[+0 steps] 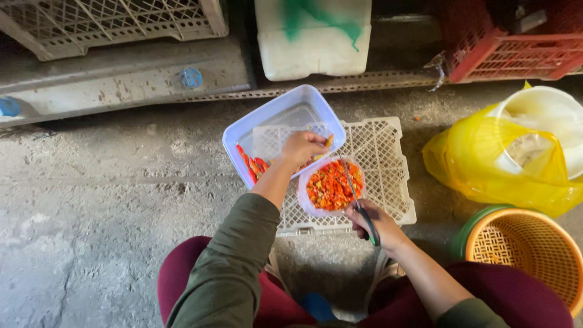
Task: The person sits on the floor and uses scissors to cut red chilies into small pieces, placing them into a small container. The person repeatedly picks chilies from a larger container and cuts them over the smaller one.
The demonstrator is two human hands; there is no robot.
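My left hand (302,149) is closed on a yellowish chili pepper (328,142) over a pale square plastic tub (285,112) that holds a few red chilies (254,166). My right hand (373,223) grips scissors (358,203) whose blades reach up over a small pink bowl (305,205) full of chopped red and orange chili pieces (333,185). Tub and bowl rest on an upturned white lattice crate (382,158) on the concrete floor.
A yellow plastic bag (486,164) around a white bucket (546,115) stands at right, an orange basket (528,249) in a green rim below it. A red crate (510,51), a white jerrycan (313,36) and a grey crate (109,21) line the back.
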